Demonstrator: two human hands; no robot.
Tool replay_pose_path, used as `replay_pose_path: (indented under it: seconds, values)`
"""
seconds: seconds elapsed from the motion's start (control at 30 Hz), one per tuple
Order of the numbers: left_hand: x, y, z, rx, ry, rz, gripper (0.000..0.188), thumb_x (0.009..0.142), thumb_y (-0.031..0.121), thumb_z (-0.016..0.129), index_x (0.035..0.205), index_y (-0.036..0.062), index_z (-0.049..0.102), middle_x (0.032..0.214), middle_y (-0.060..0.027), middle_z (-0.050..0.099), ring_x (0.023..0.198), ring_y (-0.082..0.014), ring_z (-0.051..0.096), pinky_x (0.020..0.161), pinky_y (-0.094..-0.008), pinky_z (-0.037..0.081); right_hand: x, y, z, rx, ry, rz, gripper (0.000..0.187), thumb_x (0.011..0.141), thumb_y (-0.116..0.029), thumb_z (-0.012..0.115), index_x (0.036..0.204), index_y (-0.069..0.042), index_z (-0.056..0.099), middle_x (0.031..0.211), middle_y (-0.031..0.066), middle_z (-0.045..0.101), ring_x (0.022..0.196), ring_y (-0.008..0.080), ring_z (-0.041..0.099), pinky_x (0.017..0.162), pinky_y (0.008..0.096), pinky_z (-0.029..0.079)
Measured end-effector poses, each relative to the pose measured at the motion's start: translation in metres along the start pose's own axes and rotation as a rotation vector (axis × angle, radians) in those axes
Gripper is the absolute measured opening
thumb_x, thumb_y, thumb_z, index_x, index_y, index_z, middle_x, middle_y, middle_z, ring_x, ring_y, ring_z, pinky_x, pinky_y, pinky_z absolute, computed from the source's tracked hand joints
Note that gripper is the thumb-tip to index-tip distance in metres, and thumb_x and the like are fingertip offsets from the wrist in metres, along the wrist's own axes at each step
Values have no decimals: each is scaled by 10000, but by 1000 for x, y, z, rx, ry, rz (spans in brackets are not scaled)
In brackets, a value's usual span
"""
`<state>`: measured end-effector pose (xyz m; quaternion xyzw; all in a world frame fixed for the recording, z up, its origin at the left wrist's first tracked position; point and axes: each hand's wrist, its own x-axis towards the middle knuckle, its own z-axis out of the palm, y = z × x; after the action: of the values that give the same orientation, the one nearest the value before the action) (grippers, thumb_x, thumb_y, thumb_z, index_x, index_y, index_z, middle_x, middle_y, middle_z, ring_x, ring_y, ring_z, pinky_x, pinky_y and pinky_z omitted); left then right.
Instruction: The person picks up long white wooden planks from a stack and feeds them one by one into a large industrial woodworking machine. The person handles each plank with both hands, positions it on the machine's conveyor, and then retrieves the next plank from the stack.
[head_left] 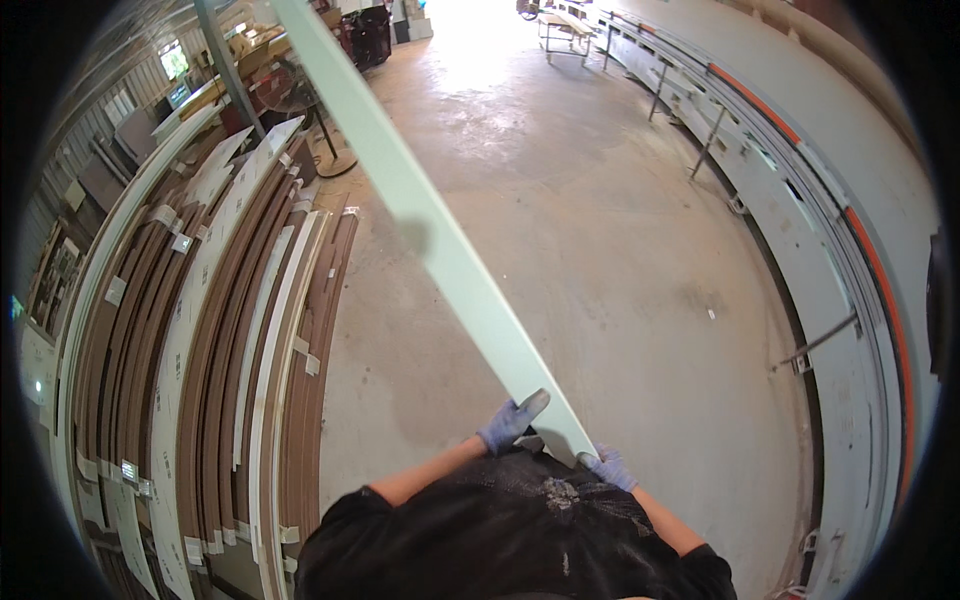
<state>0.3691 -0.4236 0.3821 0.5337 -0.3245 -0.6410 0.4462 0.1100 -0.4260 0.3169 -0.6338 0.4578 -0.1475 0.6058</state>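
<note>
A long, pale green board (440, 235) slants from close to my body up toward the far left, above the concrete floor. My left hand (514, 420), in a blue-grey work glove, grips the board's left edge near its close end, with the thumb lying on the top face. At the near end, my gloved right hand (608, 467) is closed on the right corner, fingers partly hidden. Both forearms are bent in close to my black shirt. The far end of the board runs out of the top of the picture.
To the left stand long stacks of brown and white boards (210, 400) with labels on them. A pedestal fan (290, 95) and a metal post (228, 65) rise behind them. Along the right runs a long grey machine (800, 240) with an orange strip. A cart (563, 35) stands far back.
</note>
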Motion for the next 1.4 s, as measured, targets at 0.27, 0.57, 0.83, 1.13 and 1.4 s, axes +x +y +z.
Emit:
replay_pose_path:
  seconds: [0.27, 0.57, 0.83, 1.13, 1.4]
  values:
    - [244, 116, -21, 38, -77, 65, 557, 890, 500, 586, 1157, 12, 560, 1013, -110, 626, 934, -224, 615, 779, -353, 532, 202, -23, -125, -90, 204, 127, 654, 816, -629, 595, 981, -1, 669, 712, 51, 628, 668, 156, 562, 617, 335, 465]
    - [585, 214, 6, -160, -135, 6, 622, 838, 518, 647, 1193, 15, 555, 1069, -100, 631, 955, -207, 616, 844, -368, 516, 464, -46, -353, -474, 153, 0, 417, 882, -453, 573, 826, -47, 651, 723, 109, 639, 600, 240, 562, 543, 377, 429]
    - [803, 296, -7, -121, -109, -136, 503, 904, 407, 627, 1231, 35, 538, 1111, -66, 615, 1007, -161, 582, 839, -335, 509, 678, -18, -500, -485, 41, 122, 422, 951, -417, 479, 792, -52, 620, 671, 139, 621, 629, 286, 594, 557, 450, 412]
    - [1086, 408, -103, -159, -189, -210, 474, 902, 367, 631, 1207, 16, 533, 1051, -94, 638, 913, -198, 631, 747, -343, 539, 936, -117, -596, -480, 118, 247, 587, 923, -565, 444, 752, -49, 668, 664, 193, 627, 552, 289, 577, 522, 463, 412]
    - [1306, 529, -170, 1, -75, -156, 580, 830, 416, 699, 1265, 74, 526, 1055, -88, 635, 959, -219, 621, 758, -372, 518, 1165, -256, -676, -501, 151, 250, 536, 928, -531, 436, 810, -62, 668, 777, 250, 647, 663, 401, 628, 597, 507, 449]
